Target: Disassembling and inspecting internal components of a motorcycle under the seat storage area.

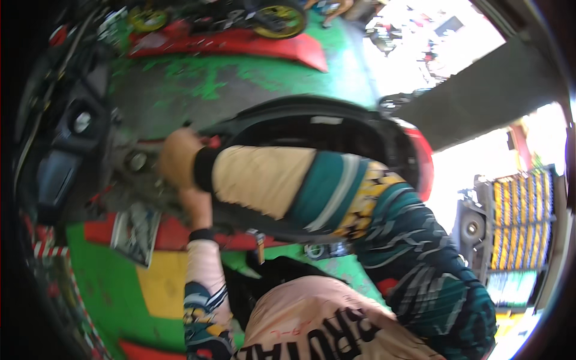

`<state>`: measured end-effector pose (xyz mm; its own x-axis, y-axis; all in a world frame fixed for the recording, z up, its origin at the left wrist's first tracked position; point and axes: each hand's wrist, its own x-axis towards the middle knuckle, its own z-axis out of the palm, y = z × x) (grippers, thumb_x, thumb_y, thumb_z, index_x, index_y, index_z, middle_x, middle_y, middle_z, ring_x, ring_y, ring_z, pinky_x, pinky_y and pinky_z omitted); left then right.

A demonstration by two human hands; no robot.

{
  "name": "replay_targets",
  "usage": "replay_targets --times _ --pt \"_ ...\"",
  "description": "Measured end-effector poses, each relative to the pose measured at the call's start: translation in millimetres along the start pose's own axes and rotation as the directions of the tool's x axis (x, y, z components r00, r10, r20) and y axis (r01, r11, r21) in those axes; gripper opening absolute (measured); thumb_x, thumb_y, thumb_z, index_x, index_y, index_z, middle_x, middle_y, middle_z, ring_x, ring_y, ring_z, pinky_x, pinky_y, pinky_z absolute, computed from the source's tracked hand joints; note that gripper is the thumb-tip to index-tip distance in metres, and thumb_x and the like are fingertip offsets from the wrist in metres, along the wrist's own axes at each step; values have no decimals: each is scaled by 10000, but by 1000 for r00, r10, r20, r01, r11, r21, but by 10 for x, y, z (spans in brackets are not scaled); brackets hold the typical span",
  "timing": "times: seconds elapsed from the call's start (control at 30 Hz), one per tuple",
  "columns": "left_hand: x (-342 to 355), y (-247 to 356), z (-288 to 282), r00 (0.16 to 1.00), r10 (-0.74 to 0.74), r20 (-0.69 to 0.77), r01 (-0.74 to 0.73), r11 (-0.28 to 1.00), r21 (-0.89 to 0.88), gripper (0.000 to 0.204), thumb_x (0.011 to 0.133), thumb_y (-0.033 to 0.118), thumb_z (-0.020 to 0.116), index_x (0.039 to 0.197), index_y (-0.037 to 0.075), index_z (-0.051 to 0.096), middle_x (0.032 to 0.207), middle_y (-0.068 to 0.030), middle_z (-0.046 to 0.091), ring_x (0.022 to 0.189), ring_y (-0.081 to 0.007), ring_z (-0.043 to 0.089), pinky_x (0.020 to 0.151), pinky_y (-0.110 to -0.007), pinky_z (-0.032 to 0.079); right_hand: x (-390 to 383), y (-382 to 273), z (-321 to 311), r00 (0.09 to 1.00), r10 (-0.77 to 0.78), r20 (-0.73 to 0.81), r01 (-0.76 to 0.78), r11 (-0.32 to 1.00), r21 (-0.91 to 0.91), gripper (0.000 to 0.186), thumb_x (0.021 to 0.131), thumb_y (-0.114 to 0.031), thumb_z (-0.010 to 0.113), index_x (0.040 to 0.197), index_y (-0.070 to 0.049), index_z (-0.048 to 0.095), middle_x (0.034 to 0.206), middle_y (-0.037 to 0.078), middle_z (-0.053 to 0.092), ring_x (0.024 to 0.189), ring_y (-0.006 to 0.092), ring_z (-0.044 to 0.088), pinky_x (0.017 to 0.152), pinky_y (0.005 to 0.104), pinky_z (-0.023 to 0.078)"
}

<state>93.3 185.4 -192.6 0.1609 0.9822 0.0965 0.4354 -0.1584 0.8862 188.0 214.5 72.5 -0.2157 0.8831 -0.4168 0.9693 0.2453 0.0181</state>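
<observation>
In front of me lies a scooter with its body partly stripped and its dark underseat compartment (327,120) exposed. My right hand (178,153) reaches across it to the left, down at the scooter's middle frame (138,161). Just nearer to me, my left hand (195,205) reaches into the same area, close below the right one. Both hands are smeared by motion, and their fingers are hidden or blurred, so any item in them cannot be made out. A red rear panel (422,159) shows at the scooter's right end.
A tray of tools (137,237) rests on the red lift (99,232) near my left hand. Across the green floor (210,78), a motorcycle with yellow wheels (279,21) stands on another red lift (228,45). To the right are a grey pillar (492,90) and a shelf of yellow packages (522,219).
</observation>
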Motion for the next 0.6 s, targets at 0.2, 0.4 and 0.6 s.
replay_targets --times 0.2,0.4,0.6 --pt "72 244 82 984 86 154 -57 981 -184 537 883 176 747 1342 -25 552 1336 -195 630 1277 -311 578 1089 -420 415 250 139 426 987 -102 -123 82 984 -161 231 878 -270 629 1037 -197 779 1068 32 744 997 271 696 754 453 551" --pt "49 -223 -187 997 20 80 -12 994 -107 563 939 213 692 1411 1 470 1454 -213 525 1354 -345 500 1112 -430 385 436 -262 280 992 5 128 -13 998 60 321 908 -317 637 1184 -202 752 1215 13 719 1061 258 699 784 459 566" --pt "269 -107 543 966 215 146 -209 976 -54 585 945 214 685 1446 25 448 1488 -213 494 1388 -342 467 1125 -445 375 617 412 832 983 -33 -180 25 999 -46 267 889 -265 650 1117 -202 774 1135 8 746 1024 223 710 787 412 560"
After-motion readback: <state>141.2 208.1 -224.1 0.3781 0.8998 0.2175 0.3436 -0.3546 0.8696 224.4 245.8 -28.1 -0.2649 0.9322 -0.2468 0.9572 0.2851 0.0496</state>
